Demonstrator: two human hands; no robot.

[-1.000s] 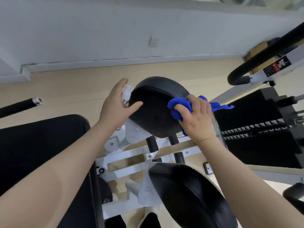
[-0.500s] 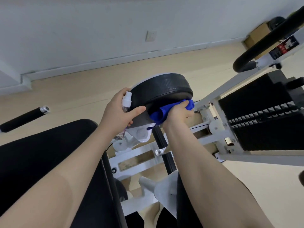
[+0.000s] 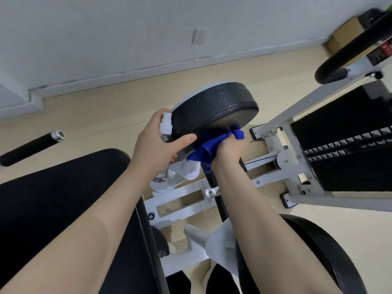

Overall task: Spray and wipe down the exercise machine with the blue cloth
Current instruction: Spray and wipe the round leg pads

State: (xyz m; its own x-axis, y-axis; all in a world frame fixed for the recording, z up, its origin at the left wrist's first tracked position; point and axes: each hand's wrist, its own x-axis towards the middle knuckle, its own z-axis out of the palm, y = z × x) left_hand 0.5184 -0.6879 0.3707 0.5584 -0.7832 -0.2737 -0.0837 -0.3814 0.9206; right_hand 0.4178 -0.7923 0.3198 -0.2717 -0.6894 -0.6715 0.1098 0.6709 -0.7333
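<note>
A round black pad (image 3: 214, 107) of the white-framed exercise machine (image 3: 282, 132) sits tilted at the centre. My left hand (image 3: 157, 145) grips a clear spray bottle (image 3: 165, 128) with a white nozzle, its thumb resting on the pad's lower edge. My right hand (image 3: 228, 148) is closed on the blue cloth (image 3: 206, 149) and presses it against the underside of the pad, beside the black post. Most of the bottle's body is hidden behind my left hand.
A black seat cushion (image 3: 63, 209) lies under my left arm. A second black round pad (image 3: 331, 255) is at lower right. The black weight stack (image 3: 350, 151) stands at right, a curved black handle (image 3: 347, 54) above it. A black bar grip (image 3: 31, 147) juts in at left.
My right hand has moved with the cloth from the pad's right side down to its underside. The view has shifted so the pad's rim faces me. My left hand stays on the pad.
</note>
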